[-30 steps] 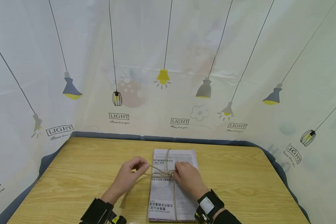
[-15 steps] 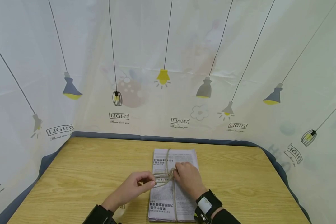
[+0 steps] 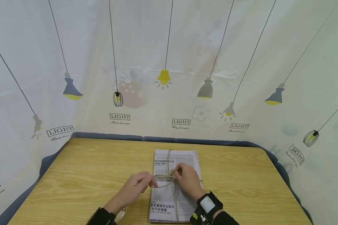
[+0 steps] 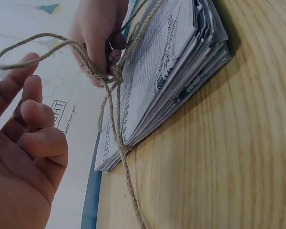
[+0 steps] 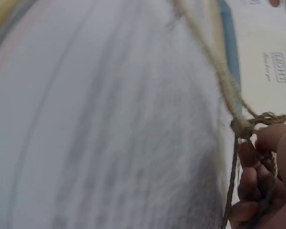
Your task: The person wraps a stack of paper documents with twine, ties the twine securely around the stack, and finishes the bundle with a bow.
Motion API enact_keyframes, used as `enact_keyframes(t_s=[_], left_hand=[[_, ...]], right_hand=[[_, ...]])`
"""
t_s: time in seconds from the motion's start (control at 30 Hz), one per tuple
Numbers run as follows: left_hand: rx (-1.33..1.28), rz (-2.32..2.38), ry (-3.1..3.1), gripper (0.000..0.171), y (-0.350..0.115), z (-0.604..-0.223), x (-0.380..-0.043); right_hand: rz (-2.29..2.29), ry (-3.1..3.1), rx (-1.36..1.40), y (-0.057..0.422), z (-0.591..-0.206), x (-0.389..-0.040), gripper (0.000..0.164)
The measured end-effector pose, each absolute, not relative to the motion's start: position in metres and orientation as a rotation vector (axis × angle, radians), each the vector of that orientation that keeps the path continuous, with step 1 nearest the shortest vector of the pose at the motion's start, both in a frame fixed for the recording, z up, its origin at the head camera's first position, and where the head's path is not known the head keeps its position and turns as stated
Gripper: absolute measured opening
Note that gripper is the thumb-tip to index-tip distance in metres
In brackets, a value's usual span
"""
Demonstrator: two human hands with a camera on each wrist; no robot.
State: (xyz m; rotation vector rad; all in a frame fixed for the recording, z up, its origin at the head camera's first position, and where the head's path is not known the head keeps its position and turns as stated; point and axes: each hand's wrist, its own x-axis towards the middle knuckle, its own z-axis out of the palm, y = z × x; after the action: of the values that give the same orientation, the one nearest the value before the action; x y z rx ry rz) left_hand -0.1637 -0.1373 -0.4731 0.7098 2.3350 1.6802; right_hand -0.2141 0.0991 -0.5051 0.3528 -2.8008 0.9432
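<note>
A stack of folded newspapers (image 3: 161,197) lies on the table, bound lengthwise and crosswise with brown twine (image 3: 175,200). My right hand (image 3: 188,179) pinches the twine right by the knot on top of the stack; the knot (image 5: 240,126) shows beside its fingers in the right wrist view. From there a loop of twine (image 4: 47,36) sticks out toward my left hand (image 3: 133,189). That hand is at the stack's left edge, fingers loosely bent, one fingertip (image 4: 31,57) against the loop. A loose twine end (image 4: 133,195) trails down past the stack's side.
The wood-grain table (image 3: 87,175) extends to both sides of the stack. Behind it hangs a pale curtain (image 3: 146,47) printed with lamps, with a blue-grey strip (image 3: 186,141) along the table's far edge. Dark straps (image 3: 209,204) with a device sit on my wrist.
My left hand has come nearer the stack and lower, and its fingers have loosened from the twine. The twine now stands in a loop beside the knot. The right hand stays at the knot.
</note>
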Motion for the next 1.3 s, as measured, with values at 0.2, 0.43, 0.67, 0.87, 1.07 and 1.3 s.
enact_keyframes(t_s=[0.2,0.43,0.67,0.87,1.07,1.3], left_hand=[[0.671,1.648,2.299,0.034,-0.134,-0.473,-0.165],[0.523,1.603,2.444,0.034,-0.121,-0.481,-0.18],[0.512,1.378,2.711,0.022,-0.098,-0.489,-0.204],[0.563,1.233,2.805,0.018,-0.083,-0.497,-0.218],[0.628,1.231,2.816,0.011,-0.074,-0.5,-0.225],[0.607,1.22,2.807,0.011,-0.07,-0.499,-0.227]], right_hand=[[1.376,-2.831,0.325,0.103,-0.5,-0.214,0.014],[1.555,-2.857,0.298,0.108,-0.495,-0.212,0.018],[1.656,-2.844,0.332,0.111,-0.494,-0.212,0.015],[1.671,-2.837,0.359,0.111,-0.492,-0.211,0.014],[1.62,-2.848,0.35,0.112,-0.493,-0.212,0.013],[1.531,-2.864,0.425,0.118,-0.49,-0.213,0.011]])
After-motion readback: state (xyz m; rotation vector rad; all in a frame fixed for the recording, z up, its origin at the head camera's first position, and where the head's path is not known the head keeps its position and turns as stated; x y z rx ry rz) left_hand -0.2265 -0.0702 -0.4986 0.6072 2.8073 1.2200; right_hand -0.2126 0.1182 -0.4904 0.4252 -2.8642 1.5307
